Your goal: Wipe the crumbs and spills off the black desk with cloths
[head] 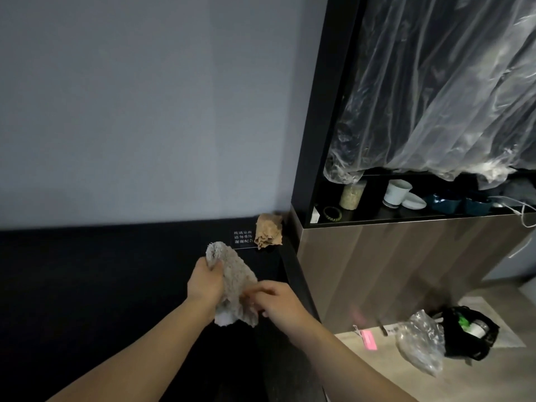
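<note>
A fluffy grey cloth point(236, 281) hangs between both hands above the right part of the black desk point(101, 285). My left hand point(206, 282) grips its upper end. My right hand point(277, 300) pinches its lower right side, slightly blurred. A crumpled tan cloth point(268, 231) lies at the desk's back right corner, against the wall and apart from both hands. No crumbs or spills show on the dark surface.
A small black sign with white writing point(243, 239) stands beside the tan cloth. A wood-fronted cabinet point(391, 265) with a shelf holding a jar, cups and bowls stands to the right. Clear plastic sheeting point(449, 91) hangs above. A lower wooden surface holds a plastic bag point(420, 343) and a black bag point(470, 332).
</note>
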Demonstrator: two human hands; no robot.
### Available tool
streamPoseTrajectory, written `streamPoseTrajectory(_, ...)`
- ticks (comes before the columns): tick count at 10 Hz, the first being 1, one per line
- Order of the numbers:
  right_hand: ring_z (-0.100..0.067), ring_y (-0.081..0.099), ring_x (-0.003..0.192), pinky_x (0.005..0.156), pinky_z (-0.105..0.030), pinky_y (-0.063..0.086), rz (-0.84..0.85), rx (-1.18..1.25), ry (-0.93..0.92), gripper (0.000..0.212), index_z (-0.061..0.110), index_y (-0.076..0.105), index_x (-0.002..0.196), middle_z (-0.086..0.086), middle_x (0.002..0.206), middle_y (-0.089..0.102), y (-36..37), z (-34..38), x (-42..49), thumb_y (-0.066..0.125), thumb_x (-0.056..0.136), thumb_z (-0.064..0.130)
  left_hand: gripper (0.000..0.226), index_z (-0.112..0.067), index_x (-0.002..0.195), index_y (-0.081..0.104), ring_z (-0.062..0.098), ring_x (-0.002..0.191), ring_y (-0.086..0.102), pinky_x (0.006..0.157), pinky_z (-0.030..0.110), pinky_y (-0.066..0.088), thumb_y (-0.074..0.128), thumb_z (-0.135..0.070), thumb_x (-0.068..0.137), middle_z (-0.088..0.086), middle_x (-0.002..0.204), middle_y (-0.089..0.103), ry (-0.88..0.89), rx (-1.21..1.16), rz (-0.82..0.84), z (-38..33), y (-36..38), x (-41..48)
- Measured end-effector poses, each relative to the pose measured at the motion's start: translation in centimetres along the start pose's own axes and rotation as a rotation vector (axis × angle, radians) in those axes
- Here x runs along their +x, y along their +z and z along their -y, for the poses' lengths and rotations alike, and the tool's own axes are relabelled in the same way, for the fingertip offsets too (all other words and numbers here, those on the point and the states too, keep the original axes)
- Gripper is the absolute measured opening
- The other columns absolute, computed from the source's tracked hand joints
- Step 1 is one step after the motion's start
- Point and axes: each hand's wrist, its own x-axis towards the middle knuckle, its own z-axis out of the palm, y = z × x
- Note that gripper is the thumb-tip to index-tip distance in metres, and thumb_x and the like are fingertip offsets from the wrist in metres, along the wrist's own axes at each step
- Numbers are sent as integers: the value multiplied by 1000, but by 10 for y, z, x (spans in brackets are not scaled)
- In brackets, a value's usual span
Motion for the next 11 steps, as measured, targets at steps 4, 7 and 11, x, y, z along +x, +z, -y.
streamPoseTrajectory(4,-8,54,61,61,-20,45,-149,-172,27,23,22,61,74,4,68,63,-81,-1,115,48,90,14,28,1,117,54,38,94,57,77,42,45,52,-4,90,21,105,59,723,715,-256,-58,39,94)
streamPoseTrajectory(7,-7,54,65,65,-18,44,-108,-178,60,20,26,62,79,6,73,62,-121,-19,176,49,93,18,55,-25,145,22,25,141,13,109,47,20,42,-23,94,0,151,21,512,1467,290,-28,80,172)
streamPoseTrajectory(11,-8,54,60,57,-20,42,-282,-72,-86,21,26,65,79,6,63,61,-146,2,164,53,93,13,40,-25,137,39,17,123,41,99,32,37,37,-26,97,-5,137,44,627,1246,203,-7,67,157)
